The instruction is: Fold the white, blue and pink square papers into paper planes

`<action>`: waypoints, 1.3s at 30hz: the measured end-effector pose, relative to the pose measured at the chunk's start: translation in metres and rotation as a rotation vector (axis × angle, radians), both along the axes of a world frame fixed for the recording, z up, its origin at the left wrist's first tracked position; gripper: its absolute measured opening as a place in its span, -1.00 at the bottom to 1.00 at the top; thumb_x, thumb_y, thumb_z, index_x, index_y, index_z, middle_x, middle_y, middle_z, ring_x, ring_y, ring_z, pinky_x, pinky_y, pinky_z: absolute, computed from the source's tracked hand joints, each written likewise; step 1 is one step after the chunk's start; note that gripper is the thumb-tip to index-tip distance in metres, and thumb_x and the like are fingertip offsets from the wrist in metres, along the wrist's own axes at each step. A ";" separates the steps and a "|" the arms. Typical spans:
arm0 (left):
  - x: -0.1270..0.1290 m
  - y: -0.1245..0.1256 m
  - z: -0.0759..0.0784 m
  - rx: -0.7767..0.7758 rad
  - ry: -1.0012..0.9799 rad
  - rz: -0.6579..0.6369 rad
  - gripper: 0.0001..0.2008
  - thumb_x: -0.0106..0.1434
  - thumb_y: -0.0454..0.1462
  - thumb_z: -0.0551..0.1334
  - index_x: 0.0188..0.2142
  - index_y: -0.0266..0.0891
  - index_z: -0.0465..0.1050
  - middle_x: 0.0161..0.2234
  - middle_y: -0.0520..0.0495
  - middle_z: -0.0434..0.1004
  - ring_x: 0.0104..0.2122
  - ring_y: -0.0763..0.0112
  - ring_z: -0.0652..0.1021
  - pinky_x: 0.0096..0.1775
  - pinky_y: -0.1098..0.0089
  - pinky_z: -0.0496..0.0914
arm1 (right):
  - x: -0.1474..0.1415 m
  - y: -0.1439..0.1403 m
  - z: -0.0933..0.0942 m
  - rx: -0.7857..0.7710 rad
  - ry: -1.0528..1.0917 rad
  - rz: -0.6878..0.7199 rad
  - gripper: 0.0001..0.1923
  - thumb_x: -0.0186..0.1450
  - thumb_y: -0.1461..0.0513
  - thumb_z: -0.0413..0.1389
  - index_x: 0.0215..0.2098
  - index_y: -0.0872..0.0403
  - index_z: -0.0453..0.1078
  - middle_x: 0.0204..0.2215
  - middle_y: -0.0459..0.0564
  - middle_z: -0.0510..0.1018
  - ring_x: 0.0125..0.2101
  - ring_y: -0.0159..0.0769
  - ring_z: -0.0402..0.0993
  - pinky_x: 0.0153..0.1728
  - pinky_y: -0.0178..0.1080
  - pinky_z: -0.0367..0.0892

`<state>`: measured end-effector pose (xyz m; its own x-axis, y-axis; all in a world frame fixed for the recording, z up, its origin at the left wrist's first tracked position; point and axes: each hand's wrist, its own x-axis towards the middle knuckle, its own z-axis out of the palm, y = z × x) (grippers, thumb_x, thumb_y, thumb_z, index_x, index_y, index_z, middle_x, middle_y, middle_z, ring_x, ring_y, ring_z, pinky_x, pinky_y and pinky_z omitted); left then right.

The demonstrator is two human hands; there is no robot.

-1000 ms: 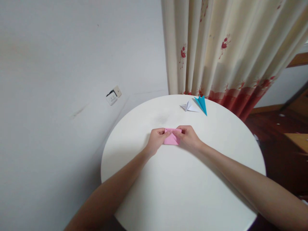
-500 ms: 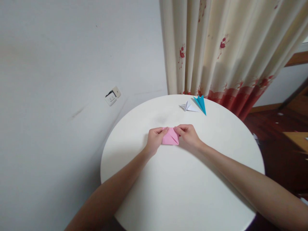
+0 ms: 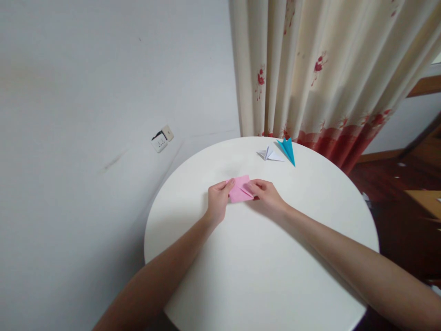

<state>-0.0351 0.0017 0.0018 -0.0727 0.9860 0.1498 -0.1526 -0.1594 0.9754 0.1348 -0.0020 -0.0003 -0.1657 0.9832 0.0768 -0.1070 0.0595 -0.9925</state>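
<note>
A small folded sheet of pink paper is held between my two hands above the round white table. My left hand pinches its left side, the thumb lying on top. At the right side, my right hand grips the paper with thumb and fingers near a slanting fold. The fingertips beneath the paper are hidden.
At the table's far edge lie a white folded paper piece and a blue paper plane. Behind them hangs a cream and red curtain. A wall with a socket borders the left.
The pink paper has tilted, its right side rising, and shifted slightly left with my left hand. My right hand's fingers have moved from its top right corner lower along the right side.
</note>
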 end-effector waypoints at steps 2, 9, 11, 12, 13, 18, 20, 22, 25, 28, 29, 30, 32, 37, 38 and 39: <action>0.002 -0.001 -0.002 -0.011 0.024 -0.020 -0.63 0.10 -0.01 0.39 -0.51 -0.30 0.52 -0.54 0.02 0.43 -0.53 0.51 0.37 -0.44 0.47 0.25 | -0.007 -0.004 -0.003 0.006 -0.038 0.011 -0.55 0.08 -0.10 0.25 -0.49 0.13 0.43 -0.62 -0.11 0.43 -0.58 -0.41 0.26 -0.54 -0.32 0.12; 0.003 -0.001 0.001 -0.070 -0.011 -0.082 -0.61 -0.02 -0.08 0.47 -0.30 -0.34 0.60 -0.39 -0.12 0.61 -0.42 0.35 0.54 -0.26 0.32 0.43 | 0.000 0.000 -0.002 0.015 -0.084 -0.107 -0.56 0.08 -0.09 0.25 -0.59 0.12 0.38 -0.68 -0.10 0.40 -0.65 -0.44 0.17 -0.60 -0.32 0.05; 0.001 0.000 0.001 -0.091 -0.058 -0.073 -0.62 -0.04 -0.11 0.49 -0.30 -0.35 0.60 -0.38 -0.14 0.62 -0.40 0.35 0.56 -0.23 0.30 0.45 | 0.002 0.001 0.000 -0.004 -0.025 -0.086 -0.49 0.13 -0.16 0.18 -0.57 0.12 0.39 -0.66 -0.07 0.42 -0.63 -0.41 0.23 -0.60 -0.33 0.09; 0.000 0.001 0.002 -0.100 -0.088 -0.071 -0.63 -0.04 -0.13 0.49 -0.31 -0.36 0.60 -0.37 -0.14 0.62 -0.39 0.35 0.56 -0.22 0.30 0.45 | 0.002 0.001 0.000 -0.022 0.019 -0.062 -0.46 0.16 -0.19 0.13 -0.53 0.12 0.40 -0.64 -0.05 0.43 -0.61 -0.39 0.28 -0.60 -0.33 0.12; -0.001 0.002 0.002 -0.108 -0.118 -0.076 -0.63 -0.04 -0.14 0.49 -0.31 -0.36 0.60 -0.36 -0.15 0.62 -0.38 0.36 0.56 -0.21 0.31 0.45 | 0.003 0.001 0.001 -0.043 0.063 -0.036 -0.43 0.19 -0.22 0.09 -0.50 0.13 0.41 -0.62 -0.03 0.45 -0.59 -0.37 0.32 -0.59 -0.34 0.14; -0.003 0.003 0.003 -0.145 -0.223 -0.145 -0.66 -0.01 -0.16 0.48 -0.30 -0.36 0.59 -0.32 -0.17 0.62 -0.33 0.36 0.59 -0.22 0.38 0.44 | 0.001 -0.004 0.004 -0.086 0.137 0.058 -0.44 0.17 -0.23 0.11 -0.43 0.11 0.39 -0.57 -0.04 0.47 -0.54 -0.35 0.39 -0.56 -0.36 0.19; -0.002 0.002 0.004 -0.149 -0.225 -0.155 -0.66 0.00 -0.16 0.47 -0.30 -0.37 0.58 -0.31 -0.18 0.62 -0.33 0.36 0.59 -0.22 0.38 0.43 | 0.001 -0.005 0.006 -0.061 0.114 0.071 -0.46 0.16 -0.22 0.14 -0.44 0.10 0.37 -0.56 -0.05 0.46 -0.53 -0.35 0.39 -0.56 -0.37 0.19; -0.001 0.001 0.005 -0.146 -0.217 -0.162 -0.66 0.00 -0.14 0.47 -0.31 -0.37 0.58 -0.32 -0.18 0.62 -0.34 0.36 0.59 -0.22 0.37 0.43 | 0.001 -0.006 0.007 -0.032 0.090 0.083 -0.46 0.15 -0.22 0.14 -0.45 0.09 0.36 -0.56 -0.06 0.45 -0.53 -0.36 0.38 -0.55 -0.36 0.20; 0.001 0.000 0.004 -0.132 -0.183 -0.163 -0.65 0.02 -0.11 0.46 -0.31 -0.36 0.59 -0.33 -0.17 0.62 -0.35 0.35 0.58 -0.23 0.35 0.44 | 0.001 -0.006 0.008 0.010 0.066 0.092 -0.47 0.14 -0.23 0.15 -0.47 0.08 0.35 -0.57 -0.09 0.42 -0.53 -0.36 0.34 -0.55 -0.35 0.20; 0.003 -0.002 0.003 -0.101 -0.132 -0.149 -0.64 0.03 -0.09 0.45 -0.32 -0.36 0.59 -0.33 -0.18 0.63 -0.36 0.33 0.58 -0.23 0.31 0.45 | 0.000 -0.006 0.006 0.060 0.037 0.072 -0.46 0.14 -0.23 0.15 -0.50 0.08 0.34 -0.59 -0.12 0.38 -0.56 -0.39 0.28 -0.56 -0.33 0.20; 0.004 -0.003 0.003 -0.090 -0.116 -0.143 -0.64 0.04 -0.09 0.44 -0.31 -0.36 0.60 -0.32 -0.18 0.63 -0.36 0.32 0.58 -0.22 0.30 0.45 | 0.000 -0.005 0.005 0.076 0.027 0.063 -0.45 0.14 -0.23 0.15 -0.51 0.08 0.34 -0.60 -0.14 0.35 -0.57 -0.40 0.25 -0.56 -0.33 0.20; 0.005 -0.004 0.003 -0.081 -0.104 -0.138 -0.63 0.04 -0.08 0.44 -0.30 -0.37 0.60 -0.32 -0.19 0.63 -0.35 0.31 0.58 -0.21 0.29 0.45 | 0.000 -0.005 0.004 0.091 0.020 0.055 -0.44 0.14 -0.23 0.15 -0.52 0.09 0.33 -0.61 -0.14 0.33 -0.59 -0.41 0.22 -0.57 -0.32 0.18; 0.006 -0.005 0.003 -0.078 -0.090 -0.140 -0.60 0.03 -0.08 0.45 -0.26 -0.37 0.61 -0.31 -0.19 0.63 -0.35 0.31 0.58 -0.19 0.27 0.45 | -0.001 -0.004 0.003 0.107 0.008 0.039 -0.44 0.15 -0.23 0.14 -0.52 0.09 0.33 -0.62 -0.16 0.31 -0.60 -0.42 0.19 -0.58 -0.32 0.16; 0.006 -0.004 0.002 -0.083 -0.124 -0.070 -0.58 -0.03 -0.13 0.49 -0.23 -0.36 0.60 -0.33 -0.17 0.63 -0.36 0.33 0.58 -0.19 0.29 0.45 | 0.002 0.001 0.001 0.140 -0.046 -0.143 -0.51 0.22 -0.16 0.10 -0.29 0.09 0.41 -0.45 -0.04 0.47 -0.47 -0.31 0.35 -0.54 -0.31 0.24; 0.005 -0.003 0.002 -0.078 -0.135 -0.033 -0.60 -0.03 -0.14 0.49 -0.25 -0.36 0.60 -0.34 -0.16 0.63 -0.36 0.34 0.58 -0.20 0.30 0.45 | 0.004 0.002 0.001 0.170 -0.060 -0.230 -0.54 0.24 -0.14 0.08 -0.27 0.09 0.41 -0.40 -0.01 0.49 -0.42 -0.29 0.37 -0.51 -0.30 0.27; 0.004 -0.001 0.002 -0.073 -0.147 0.002 -0.61 -0.03 -0.15 0.49 -0.26 -0.36 0.60 -0.35 -0.15 0.62 -0.36 0.35 0.57 -0.21 0.32 0.44 | 0.005 0.002 0.001 0.208 -0.078 -0.317 -0.57 0.25 -0.11 0.08 -0.28 0.09 0.41 -0.37 0.01 0.49 -0.38 -0.27 0.38 -0.47 -0.29 0.28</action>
